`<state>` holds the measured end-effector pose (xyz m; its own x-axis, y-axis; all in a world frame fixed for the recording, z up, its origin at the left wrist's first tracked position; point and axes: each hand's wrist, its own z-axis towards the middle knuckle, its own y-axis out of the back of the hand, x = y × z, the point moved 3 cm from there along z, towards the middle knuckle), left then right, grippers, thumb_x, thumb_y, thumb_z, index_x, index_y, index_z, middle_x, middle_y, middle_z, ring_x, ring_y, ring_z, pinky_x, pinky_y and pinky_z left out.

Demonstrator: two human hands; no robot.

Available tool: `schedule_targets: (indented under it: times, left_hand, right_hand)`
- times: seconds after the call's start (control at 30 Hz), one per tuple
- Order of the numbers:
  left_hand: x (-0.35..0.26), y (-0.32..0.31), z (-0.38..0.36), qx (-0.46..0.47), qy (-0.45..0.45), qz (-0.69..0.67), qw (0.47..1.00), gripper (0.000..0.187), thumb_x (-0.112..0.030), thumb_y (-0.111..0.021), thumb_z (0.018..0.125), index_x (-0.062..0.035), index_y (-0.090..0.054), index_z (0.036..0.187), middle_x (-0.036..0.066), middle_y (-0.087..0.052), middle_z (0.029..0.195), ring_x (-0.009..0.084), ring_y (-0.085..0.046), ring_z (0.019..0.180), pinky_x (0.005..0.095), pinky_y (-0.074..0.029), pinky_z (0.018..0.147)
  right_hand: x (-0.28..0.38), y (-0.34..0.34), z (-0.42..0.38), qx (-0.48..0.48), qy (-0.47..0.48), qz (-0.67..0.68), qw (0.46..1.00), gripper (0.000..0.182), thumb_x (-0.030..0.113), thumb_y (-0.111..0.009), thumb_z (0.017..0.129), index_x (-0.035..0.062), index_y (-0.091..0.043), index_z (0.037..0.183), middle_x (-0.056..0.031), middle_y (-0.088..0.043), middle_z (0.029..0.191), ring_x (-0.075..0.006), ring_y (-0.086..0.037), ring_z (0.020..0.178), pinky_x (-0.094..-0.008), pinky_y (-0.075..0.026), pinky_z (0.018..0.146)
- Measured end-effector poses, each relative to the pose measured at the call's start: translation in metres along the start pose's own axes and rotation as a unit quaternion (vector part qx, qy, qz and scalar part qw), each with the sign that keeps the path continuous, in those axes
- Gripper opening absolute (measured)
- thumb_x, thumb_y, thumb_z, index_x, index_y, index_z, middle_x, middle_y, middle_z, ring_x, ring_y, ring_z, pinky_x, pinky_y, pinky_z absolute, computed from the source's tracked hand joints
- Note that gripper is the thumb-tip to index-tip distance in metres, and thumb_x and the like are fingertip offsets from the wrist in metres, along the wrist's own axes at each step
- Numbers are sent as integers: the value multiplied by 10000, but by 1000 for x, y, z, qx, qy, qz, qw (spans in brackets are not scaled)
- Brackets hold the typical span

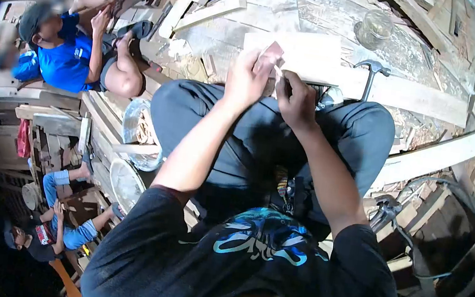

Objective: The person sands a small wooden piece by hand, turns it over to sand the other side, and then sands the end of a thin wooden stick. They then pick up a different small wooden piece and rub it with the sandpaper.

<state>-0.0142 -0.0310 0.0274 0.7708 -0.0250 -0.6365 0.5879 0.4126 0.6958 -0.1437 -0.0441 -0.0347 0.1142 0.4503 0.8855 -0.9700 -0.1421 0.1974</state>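
Close together, left hand (pixel 245 83) gripping a reddish piece (pixel 271 55), right hand (pixel 297 100) pinching a pale sliver (pixel 278 76), blue shirt print (pixel 264 235) unreadable.

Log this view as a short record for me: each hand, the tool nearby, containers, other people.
left hand: gripping a reddish sheet, possibly sandpaper
right hand: pinching a small pale piece, apparently wood, close to the sheet
tool: claw hammer, lying across a pale plank beyond the right knee
containers: clear jar on the boards ahead; tub with pale pieces inside, by the left knee
other people: person in blue shirt, seated at left; person in black shirt, farther back
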Motion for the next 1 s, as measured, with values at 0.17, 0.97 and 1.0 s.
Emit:
schedule_targets:
  times: [0.17,0.97,1.0]
  left_hand:
    - [21,8,8,-32,99,-77,992,264,-242,-649,909,22,-657,909,202,-669,742,273,-684,707,380,-496,626]
    - [13,-9,-2,35,14,-37,999,211,-200,-658,913,10,-661,929,92,-655,709,99,-564,657,286,-467,620]
    - [14,-9,-4,60,5,-27,998,209,-201,-658,913,8,-662,926,89,-655,708,97,-564,659,285,-466,622]
  right_hand:
    - [-4,2,0,-11,-23,26,999,95,85,-604,876,3,-599,924,-225,-639,754,-403,-654,723,-440,-505,603]
    - [-9,1,-1,25,-92,79,992,142,117,-565,912,-10,-613,869,-206,-619,690,-363,-651,647,-393,-476,566]
    - [-12,1,-2,33,-92,68,993,145,119,-561,914,-10,-610,871,-205,-617,687,-364,-650,644,-394,-475,567]
